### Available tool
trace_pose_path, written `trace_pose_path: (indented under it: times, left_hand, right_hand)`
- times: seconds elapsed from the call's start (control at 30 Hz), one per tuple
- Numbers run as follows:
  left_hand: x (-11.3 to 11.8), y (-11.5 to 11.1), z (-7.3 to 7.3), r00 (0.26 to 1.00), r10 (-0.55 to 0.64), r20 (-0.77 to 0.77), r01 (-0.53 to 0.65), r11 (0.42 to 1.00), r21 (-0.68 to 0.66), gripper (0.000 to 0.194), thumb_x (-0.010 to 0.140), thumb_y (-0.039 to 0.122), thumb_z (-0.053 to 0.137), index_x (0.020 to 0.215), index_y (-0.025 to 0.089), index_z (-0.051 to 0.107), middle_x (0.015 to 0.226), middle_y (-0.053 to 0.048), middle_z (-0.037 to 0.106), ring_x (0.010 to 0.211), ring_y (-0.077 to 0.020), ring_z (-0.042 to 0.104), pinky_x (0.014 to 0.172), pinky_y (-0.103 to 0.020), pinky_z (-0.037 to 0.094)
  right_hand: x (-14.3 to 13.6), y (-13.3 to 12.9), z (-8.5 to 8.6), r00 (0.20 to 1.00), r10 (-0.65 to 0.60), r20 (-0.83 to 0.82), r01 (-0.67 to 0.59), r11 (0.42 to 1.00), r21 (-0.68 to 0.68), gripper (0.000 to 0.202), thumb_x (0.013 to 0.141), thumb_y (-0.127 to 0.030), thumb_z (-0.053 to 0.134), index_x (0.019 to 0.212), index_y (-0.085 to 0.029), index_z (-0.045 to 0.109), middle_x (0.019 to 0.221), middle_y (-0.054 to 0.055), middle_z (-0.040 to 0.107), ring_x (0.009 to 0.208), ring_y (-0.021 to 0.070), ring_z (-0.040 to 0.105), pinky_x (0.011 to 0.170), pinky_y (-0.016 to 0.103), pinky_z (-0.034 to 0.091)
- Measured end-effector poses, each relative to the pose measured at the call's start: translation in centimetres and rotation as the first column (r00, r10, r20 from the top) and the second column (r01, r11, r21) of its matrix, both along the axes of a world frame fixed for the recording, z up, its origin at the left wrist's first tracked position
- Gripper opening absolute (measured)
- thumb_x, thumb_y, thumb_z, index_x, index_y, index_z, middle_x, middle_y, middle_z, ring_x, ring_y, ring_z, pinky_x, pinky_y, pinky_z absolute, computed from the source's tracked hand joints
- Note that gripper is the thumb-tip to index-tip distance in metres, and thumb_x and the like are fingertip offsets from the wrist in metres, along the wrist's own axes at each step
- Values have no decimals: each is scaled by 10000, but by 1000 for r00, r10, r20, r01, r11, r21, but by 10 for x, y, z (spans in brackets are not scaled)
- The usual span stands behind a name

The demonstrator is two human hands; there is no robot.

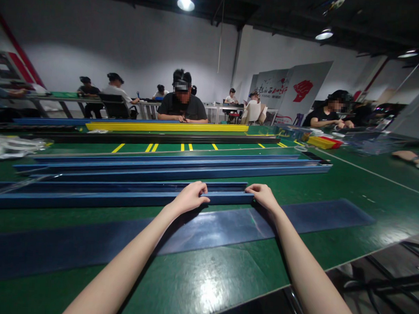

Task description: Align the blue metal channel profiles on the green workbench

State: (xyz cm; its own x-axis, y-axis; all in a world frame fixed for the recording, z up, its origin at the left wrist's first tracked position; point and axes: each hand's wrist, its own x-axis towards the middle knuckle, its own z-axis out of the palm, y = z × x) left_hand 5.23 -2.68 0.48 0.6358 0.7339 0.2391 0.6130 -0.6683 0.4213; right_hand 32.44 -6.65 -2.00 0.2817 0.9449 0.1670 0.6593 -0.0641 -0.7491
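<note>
From the head view I record the nearest blue channel (91, 198) lying lengthwise on the green table (208, 276), its left end running out of frame. The left hand (190, 196) grasps its near wall, thumb in front and fingers hooked over the top edge. The right hand (263, 195) has its fingers curled at the channel's right end; whether they pinch it I cannot tell.

Edges: I find a flat bluish sheet (210, 228) along the near side, beneath both forearms, its right end reaching past the channel's. A group of blue channels (181, 173) lies just behind, also extending farther right, with only a narrow gap between.

Room for moving: I note green surface right of the right hand and between the sheet and the table's near edge (290, 284). Farther back lie a black channel (162, 139) and a yellow channel (169, 127).
</note>
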Motion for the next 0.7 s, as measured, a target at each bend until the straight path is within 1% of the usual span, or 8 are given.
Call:
trace_pose_path:
  times: [0.13,0.23,0.33,0.6,0.7]
  left_hand:
    - [-1,-6,0,999,-28,-44,31,997,68,79,752,247,560,789,190,519,801,2,525,737,-146,502,655,-249,380]
    - [-2,-9,0,997,-48,-59,52,996,76,70,777,227,523,843,202,520,881,-4,557,818,-159,528,703,-256,403]
    - [-2,-9,-1,997,-58,-50,61,995,74,112,787,213,507,898,216,525,949,-2,573,869,-159,543,741,-256,417]
    - [-1,-9,-1,992,-63,-111,74,993,96,141,805,221,506,930,199,566,999,-23,599,948,-170,549,799,-257,432]
    - [-1,-9,-1,989,-69,-134,84,991,108,153,815,214,491,945,200,571,1018,-21,603,976,-169,545,815,-255,432]
  right_hand:
    - [0,0,0,1000,0,-4,0,1000,-1,170,630,-276,530,622,-166,659,648,33,671,676,163,604,600,225,401]
    - [0,0,0,1000,2,-6,-2,1000,-2,171,628,-281,531,622,-166,657,646,32,669,676,162,603,604,226,401]
    - [1,1,-1,1000,4,-7,-4,1000,2,171,626,-287,534,621,-167,657,648,30,669,671,160,602,604,226,401]
    - [0,1,-1,1000,-3,-13,4,1000,9,168,624,-288,529,609,-172,650,624,26,660,645,153,596,580,222,404]
    - [0,0,-1,1000,-17,-15,17,1000,7,167,623,-290,527,612,-174,648,610,24,654,607,146,585,551,220,405]
